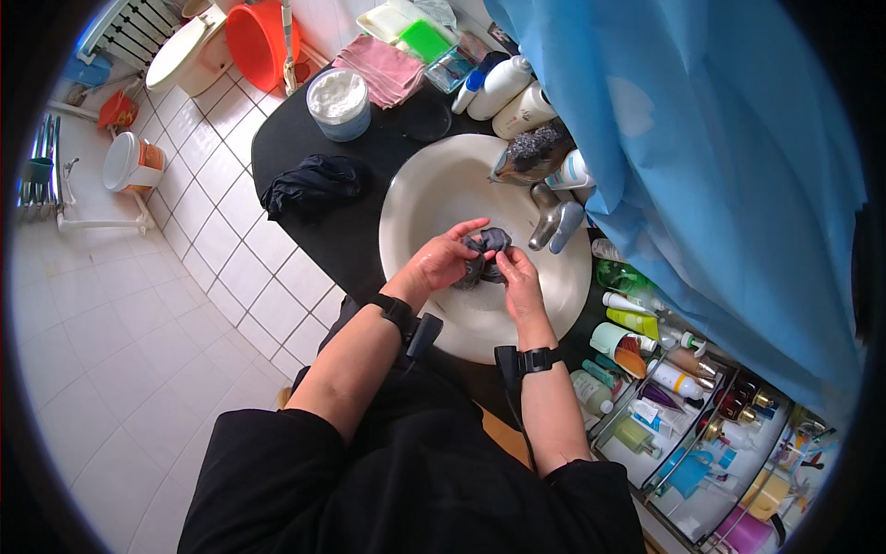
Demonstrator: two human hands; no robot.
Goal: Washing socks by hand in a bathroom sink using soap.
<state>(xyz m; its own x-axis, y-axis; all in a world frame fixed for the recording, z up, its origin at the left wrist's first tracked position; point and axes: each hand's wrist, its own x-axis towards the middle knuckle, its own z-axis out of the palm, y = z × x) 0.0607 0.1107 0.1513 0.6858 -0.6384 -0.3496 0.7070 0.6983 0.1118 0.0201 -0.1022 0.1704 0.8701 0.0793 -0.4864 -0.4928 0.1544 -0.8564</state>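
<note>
Both of my hands are over a cream washbasin (410,201), holding a bunched dark grey cloth (494,240) between them. My left hand (446,257) grips its left side with thumb and fingers, the index finger stretched out. On the right, my right hand (518,275) pinches the cloth with its fingertips. A metal tap (547,216) stands at the basin's right rim. Left of the basin, a crumpled dark cloth (315,181) lies on the black countertop (284,138). Behind it stands an open tub of white contents (338,100).
A pink towel (381,69) and several bottles (500,86) stand or lie at the counter's back. A blue curtain (692,138) hangs at the right, above a wire rack (657,485) crowded with toiletries. On the floor side are a toilet (187,55), a red basin (259,45) and a white bucket (128,163).
</note>
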